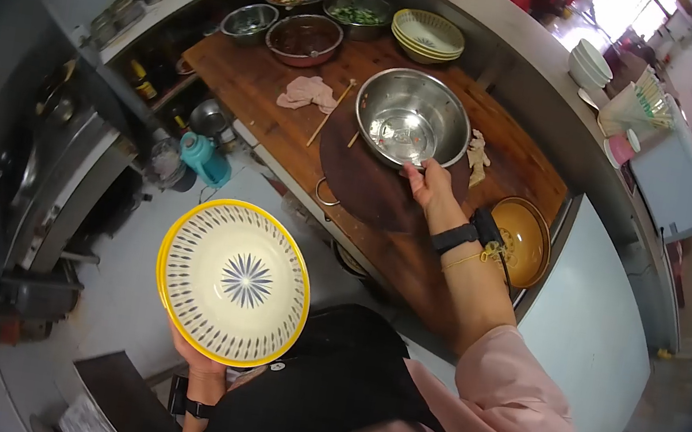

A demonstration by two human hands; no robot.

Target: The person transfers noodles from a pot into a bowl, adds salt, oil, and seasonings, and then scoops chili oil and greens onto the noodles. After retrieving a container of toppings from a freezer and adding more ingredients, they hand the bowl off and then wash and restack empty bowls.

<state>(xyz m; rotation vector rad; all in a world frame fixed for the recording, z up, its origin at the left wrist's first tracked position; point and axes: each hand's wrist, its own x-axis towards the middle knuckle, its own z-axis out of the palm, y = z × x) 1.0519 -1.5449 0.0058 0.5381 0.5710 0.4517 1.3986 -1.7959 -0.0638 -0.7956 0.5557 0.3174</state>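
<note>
My left hand (198, 355) is closed under a patterned plate (242, 285) with a yellow rim and a blue starburst in its middle. A second yellow edge shows behind it, so there may be more than one plate. My left fingers are mostly hidden behind it. With my right hand (433, 186) I grip the near rim of a stainless steel bowl (379, 112), thumb and fingers pinching the edge. Small reddish bits cling inside the bowl. It is over a dark round chopping board (342, 181) on the wooden worktop (496, 171).
A pink cloth (307, 94) and a thin wooden stick (332, 113) lie left of the bowl. Behind are basins, one with chopped greens (356, 15), and stacked patterned bowls (428, 33). An amber bowl (530, 243) sits near my right wrist. A teal thermos (206, 161) stands lower left.
</note>
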